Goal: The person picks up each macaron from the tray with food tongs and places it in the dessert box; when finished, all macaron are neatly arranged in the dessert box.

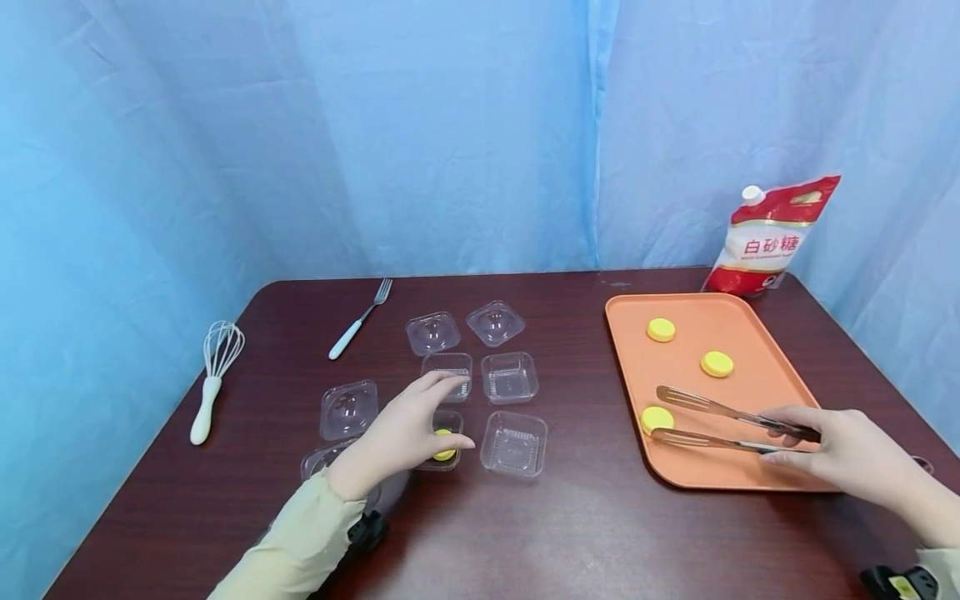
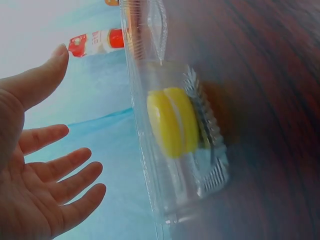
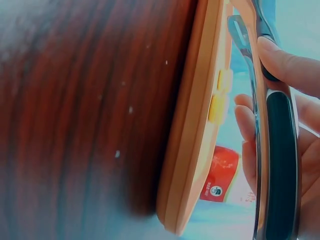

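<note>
My right hand [image 1: 843, 450] holds a pair of metal tongs [image 1: 712, 406] with dark handles, thumb on one arm and fingers on the other. The tongs' spread tips are over the tray, on either side of a yellow macaron [image 1: 657, 418] at its left edge. My left hand [image 1: 408, 425], thumb and fingers apart, hovers by a clear plastic box [image 2: 172, 200]. Inside that box sits one yellow macaron [image 2: 172, 122] with a pale filling line. The left palm is bare in the left wrist view.
An orange tray [image 1: 757, 333] carries two more macarons [image 1: 717, 364]. Behind it stands a sugar bag [image 1: 765, 237]. Several clear boxes [image 1: 514, 443] and lids [image 1: 496, 322] lie mid-table. A fork [image 1: 360, 321] and a whisk [image 1: 213, 379] lie farther left. Blue curtain [image 1: 450, 133] surrounds the table.
</note>
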A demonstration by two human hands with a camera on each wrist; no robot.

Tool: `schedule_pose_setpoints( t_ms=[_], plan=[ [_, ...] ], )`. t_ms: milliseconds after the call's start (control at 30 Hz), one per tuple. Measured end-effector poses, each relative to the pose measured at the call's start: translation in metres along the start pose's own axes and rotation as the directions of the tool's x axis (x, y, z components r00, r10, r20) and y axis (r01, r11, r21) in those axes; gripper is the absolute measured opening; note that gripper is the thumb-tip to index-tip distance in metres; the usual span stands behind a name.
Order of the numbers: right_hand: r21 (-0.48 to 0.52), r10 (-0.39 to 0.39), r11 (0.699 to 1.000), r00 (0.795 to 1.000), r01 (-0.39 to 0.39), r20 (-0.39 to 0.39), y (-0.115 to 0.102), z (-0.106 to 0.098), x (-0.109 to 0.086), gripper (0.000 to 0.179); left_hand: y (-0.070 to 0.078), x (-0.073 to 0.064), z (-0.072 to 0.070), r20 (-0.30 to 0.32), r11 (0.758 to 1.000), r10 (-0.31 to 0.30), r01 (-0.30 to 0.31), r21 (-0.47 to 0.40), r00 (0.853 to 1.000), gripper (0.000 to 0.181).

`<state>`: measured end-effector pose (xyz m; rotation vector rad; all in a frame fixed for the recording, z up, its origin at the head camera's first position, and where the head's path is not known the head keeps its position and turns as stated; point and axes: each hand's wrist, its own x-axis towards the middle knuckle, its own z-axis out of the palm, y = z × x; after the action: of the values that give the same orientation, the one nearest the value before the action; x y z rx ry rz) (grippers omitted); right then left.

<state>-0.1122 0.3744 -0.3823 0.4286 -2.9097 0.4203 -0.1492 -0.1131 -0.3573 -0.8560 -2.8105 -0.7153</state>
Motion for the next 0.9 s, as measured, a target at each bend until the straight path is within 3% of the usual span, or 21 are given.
schedule_pose_setpoints(
  t_ms=[433,700,900],
  plan=[
    [-0.011,0.016,1.0,0.999,-0.016,0.034,0.007,0.004,-0.002,0.037,0.01,0.013,0.01,0.088,0.998,0.058,-0.057,-0.011,0.994,0.074],
    [0.008,0.022,1.0,0.998,-0.023,0.053,0.008,0.004,-0.003,0.037,0.016,0.019,0.019,0.159,0.988,0.157,-0.156,-0.02,0.975,0.075],
    [0.02,0.027,0.999,0.998,-0.028,0.059,0.007,0.002,-0.003,0.039,0.019,0.021,0.025,0.228,0.985,0.169,-0.172,-0.006,0.959,0.077]
  ],
)
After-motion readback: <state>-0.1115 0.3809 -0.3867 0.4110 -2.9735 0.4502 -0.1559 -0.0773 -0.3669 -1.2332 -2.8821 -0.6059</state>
